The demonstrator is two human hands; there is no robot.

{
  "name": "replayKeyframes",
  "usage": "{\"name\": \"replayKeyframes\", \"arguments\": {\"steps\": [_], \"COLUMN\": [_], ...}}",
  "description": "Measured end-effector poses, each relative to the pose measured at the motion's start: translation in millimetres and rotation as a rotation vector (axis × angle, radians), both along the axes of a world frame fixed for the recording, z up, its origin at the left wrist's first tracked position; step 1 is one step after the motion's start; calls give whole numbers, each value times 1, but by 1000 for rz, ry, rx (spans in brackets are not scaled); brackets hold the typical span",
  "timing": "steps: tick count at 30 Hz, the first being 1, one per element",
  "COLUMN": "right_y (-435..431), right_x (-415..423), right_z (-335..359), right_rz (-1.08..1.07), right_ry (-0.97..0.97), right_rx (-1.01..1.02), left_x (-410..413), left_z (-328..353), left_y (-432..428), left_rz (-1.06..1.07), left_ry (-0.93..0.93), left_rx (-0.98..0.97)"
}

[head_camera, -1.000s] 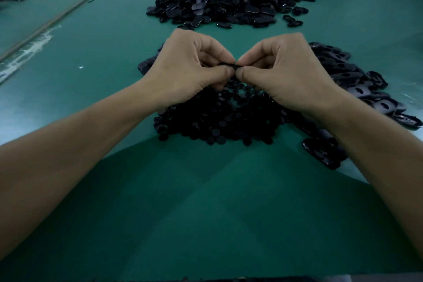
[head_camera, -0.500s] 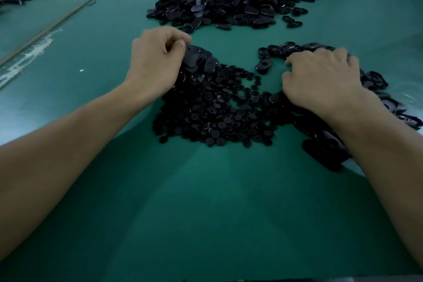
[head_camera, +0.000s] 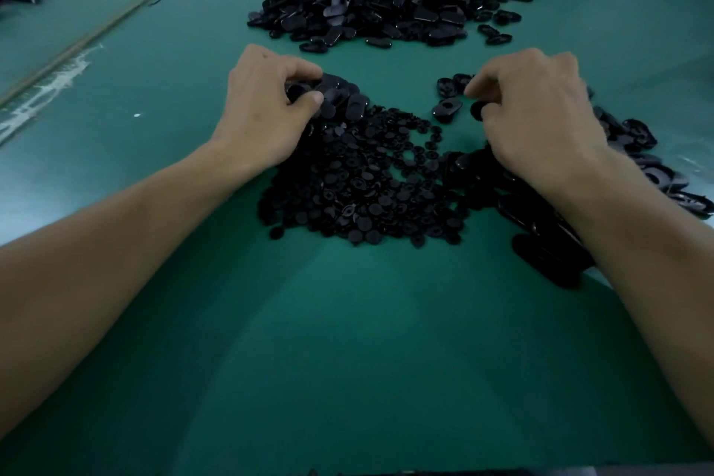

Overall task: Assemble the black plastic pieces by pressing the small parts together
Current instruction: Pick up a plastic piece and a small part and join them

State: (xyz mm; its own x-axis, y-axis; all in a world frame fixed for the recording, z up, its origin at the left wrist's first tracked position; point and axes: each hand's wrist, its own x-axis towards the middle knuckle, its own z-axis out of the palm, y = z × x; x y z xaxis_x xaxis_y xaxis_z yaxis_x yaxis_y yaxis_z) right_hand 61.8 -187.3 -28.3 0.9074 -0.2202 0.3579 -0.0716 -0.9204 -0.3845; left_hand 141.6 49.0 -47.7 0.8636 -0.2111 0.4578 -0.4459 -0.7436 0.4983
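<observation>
Two hands work our near pile of small round pieces: left hand pinches an oval piece, right hand closes on another piece. Bare green mat lies open toward us.

Green table mat, dim light; adj. table at left.

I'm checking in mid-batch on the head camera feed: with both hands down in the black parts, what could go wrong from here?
1. Every piece is black in dim light, so the left hand, closed on flat oval plastic pieces, might lift two at once.
2. The right forearm lies across the oval pieces with holes; it could sweep some aside.
3. The pile of small round black plastic buttons touches both oval piles, so types may mix.
</observation>
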Motion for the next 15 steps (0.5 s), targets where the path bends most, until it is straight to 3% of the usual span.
{"name": "replayKeyframes", "arguments": {"steps": [5,10,15], "right_y": [9,20,29], "right_x": [4,3,-1], "right_z": [-1,-7,-7], "right_rz": [187,310,382], "right_ry": [-80,-77,-186], "right_rx": [101,221,298], "left_x": [-5,-21,-35], "left_z": [0,6,11], "left_y": [-3,-17,-31], "left_rz": [8,-148,-297], "left_ry": [-36,-33,100], "left_rx": [-48,-204,-313]}}
